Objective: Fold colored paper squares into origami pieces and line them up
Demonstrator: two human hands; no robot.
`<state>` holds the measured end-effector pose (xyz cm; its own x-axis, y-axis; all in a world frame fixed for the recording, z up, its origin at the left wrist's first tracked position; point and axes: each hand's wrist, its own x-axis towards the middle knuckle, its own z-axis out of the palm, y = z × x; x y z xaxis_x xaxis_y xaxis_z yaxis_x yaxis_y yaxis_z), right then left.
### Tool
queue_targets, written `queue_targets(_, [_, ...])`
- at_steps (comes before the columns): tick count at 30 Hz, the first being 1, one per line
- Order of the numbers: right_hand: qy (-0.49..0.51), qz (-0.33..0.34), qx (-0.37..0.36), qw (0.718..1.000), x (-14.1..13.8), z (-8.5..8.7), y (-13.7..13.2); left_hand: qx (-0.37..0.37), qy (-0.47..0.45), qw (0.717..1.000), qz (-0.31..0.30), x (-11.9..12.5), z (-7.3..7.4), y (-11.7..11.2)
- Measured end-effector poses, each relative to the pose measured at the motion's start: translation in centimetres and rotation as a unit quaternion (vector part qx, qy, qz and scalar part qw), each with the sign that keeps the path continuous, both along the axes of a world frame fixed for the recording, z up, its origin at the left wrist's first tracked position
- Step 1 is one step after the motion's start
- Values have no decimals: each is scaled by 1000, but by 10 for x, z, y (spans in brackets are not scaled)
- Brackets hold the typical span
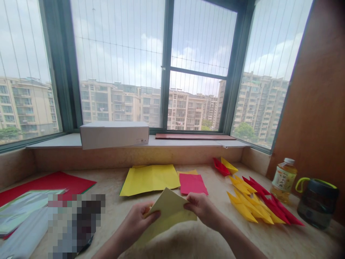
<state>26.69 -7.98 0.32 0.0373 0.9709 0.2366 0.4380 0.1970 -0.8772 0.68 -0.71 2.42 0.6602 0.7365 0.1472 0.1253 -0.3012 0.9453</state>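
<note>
Both my hands hold a yellow sheet of paper (pixel 168 212), partly folded, just above the beige counter (pixel 215 237). My left hand (pixel 137 221) pinches its left edge with fingers closed. My right hand (pixel 201 208) grips the right edge near the top fold. Behind the sheet lie a large yellow paper (pixel 151 178) and a smaller red square paper (pixel 192 183).
Several folded yellow and red paper shapes (pixel 258 205) lie in rows at the right, two more (pixel 225 166) near the sill. A drink bottle (pixel 284 180) and a dark jug (pixel 316 203) stand far right. Red sheets (pixel 51 181) lie left. A white box (pixel 114 134) sits on the windowsill.
</note>
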Motion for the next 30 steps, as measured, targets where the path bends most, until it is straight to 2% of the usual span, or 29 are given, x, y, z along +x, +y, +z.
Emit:
queue_targets(2, [46, -15, 18, 999, 2, 4, 1, -18, -54, 997, 58, -2, 3, 4])
queue_targets(4, [109, -6, 25, 994, 5, 7, 2, -56, -101, 989, 90, -3, 4, 7])
queue_targets(8, [188, 36, 12, 981, 7, 6, 4, -112, -142, 981, 71, -2, 6, 5])
queue_targets(12, [235, 36, -2, 971, 4, -1, 7, -69, -151, 984, 64, 2, 3, 2])
queue_targets(14, [259, 25, -3, 966, 3, -4, 9, -32, -152, 984, 86, 4, 0, 3])
queue_targets(17, [266, 30, 10, 963, 2, -6, 11, -2, -152, 975, 161, 5, -4, 5])
queue_targets(19, [258, 25, 22, 966, 3, -4, 11, 4, -154, 970, 187, 5, -6, 5])
queue_targets(26, [229, -30, 54, 971, 9, 3, 10, -3, -203, 957, 206, 8, -6, 1])
queue_targets(30, [222, -26, 46, 974, 11, 0, 9, -22, -235, 950, 204, 9, -1, -1])
